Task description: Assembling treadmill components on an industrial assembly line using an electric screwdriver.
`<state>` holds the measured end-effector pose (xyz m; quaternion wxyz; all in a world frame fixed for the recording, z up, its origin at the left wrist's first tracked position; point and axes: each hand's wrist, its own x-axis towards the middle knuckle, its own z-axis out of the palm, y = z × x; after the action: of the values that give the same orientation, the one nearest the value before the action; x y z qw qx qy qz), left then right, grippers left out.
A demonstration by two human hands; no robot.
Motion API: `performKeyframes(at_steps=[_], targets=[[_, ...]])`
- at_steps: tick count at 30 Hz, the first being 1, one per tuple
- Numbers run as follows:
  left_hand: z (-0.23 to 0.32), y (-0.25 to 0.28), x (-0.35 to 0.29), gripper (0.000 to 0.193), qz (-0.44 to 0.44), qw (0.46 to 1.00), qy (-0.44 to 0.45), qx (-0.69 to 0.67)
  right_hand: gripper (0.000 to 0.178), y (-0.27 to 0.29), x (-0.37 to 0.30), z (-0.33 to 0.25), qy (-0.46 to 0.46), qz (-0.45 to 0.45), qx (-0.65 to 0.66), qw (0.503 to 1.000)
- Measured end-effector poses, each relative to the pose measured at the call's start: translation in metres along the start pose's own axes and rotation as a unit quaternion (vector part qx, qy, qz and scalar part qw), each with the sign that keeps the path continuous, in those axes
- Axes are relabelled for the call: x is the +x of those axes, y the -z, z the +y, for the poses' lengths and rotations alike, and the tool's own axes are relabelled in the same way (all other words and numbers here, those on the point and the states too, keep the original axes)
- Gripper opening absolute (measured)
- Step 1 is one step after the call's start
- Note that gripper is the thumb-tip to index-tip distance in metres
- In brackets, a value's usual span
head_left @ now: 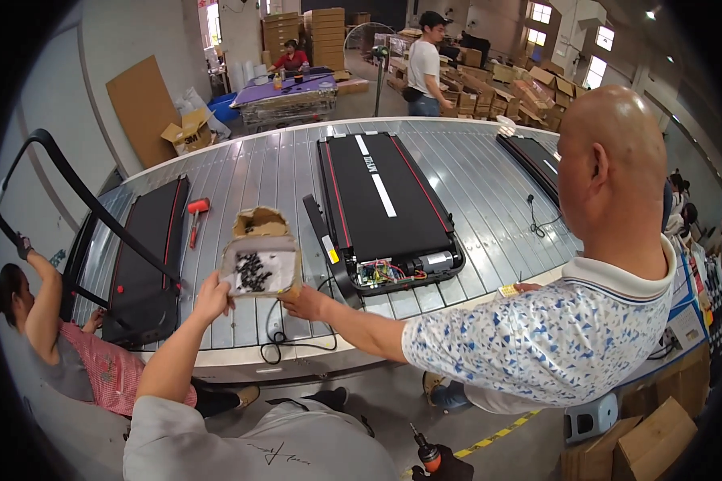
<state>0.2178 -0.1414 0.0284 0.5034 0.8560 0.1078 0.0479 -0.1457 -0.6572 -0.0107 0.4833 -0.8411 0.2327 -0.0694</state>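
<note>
With my left hand [212, 297] I grip the left edge of a small open cardboard box [295, 268] above the conveyor's near side. Many small black pieces [253, 274], too small to name, lie inside it. A co-worker's hand [305, 303] touches the box's right corner. Low in the picture, my right hand [445, 466], in a dark glove, is closed around an orange and black power screwdriver [427, 453], its bit pointing up. Beyond the box lies a black treadmill [409, 200] with its motor end uncovered, showing wires, a circuit board and a motor.
A metal slatted conveyor [249, 176] spans the scene. On it are a red mallet [195, 220], a black cable [277, 341] and more treadmills. A co-worker in a patterned shirt [529, 337] stands close on the right; another person [96, 361] holds a treadmill handrail at left.
</note>
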Motion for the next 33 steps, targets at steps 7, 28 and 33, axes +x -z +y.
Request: performKeyframes(at_steps=[7, 28, 33], targets=[[0.054, -0.085, 0.085, 0.028, -0.059, 0.996, -0.071, -0.002, 0.062, 0.004, 0.022, 0.006, -0.021, -0.041, -0.09, 0.995], [0.058, -0.388, -0.101, 0.036, -0.279, 0.865, -0.375, 0.183, 0.077, 0.019, -0.002, 0.014, -0.225, -0.065, -0.273, 0.933], [0.042, -0.369, -0.123, 0.03, -0.29, 0.834, -0.377, 0.279, 0.075, 0.019, 0.093, 0.013, -0.174, -0.052, -0.23, 0.956]])
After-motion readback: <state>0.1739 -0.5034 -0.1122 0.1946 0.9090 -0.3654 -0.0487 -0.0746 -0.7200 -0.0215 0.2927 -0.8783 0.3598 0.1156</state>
